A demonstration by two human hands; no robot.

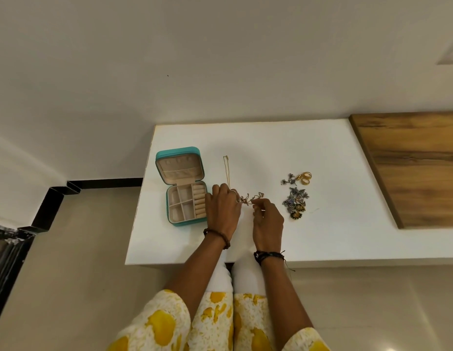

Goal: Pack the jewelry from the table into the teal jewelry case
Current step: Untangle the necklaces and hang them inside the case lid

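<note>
Two hands work on a tangled chain over the white desk (321, 236).

The left hand (221, 209) and the right hand (268, 224) each pinch the thin gold chain (252, 197) with curled fingers. The teal jewelry case (182, 186) lies open just beside the left hand. Gold rings (305, 177) and a pile of earrings (295, 203) sit near the right hand.

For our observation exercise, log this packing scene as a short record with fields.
case: open teal jewelry case, compartments appear empty
left hand: fingers on tangled thin chain, beside case
right hand: pinches same chain
second chain: thin gold chain, lying straight on white table
unpacked: gold rings, pile of dark metal earrings
</note>
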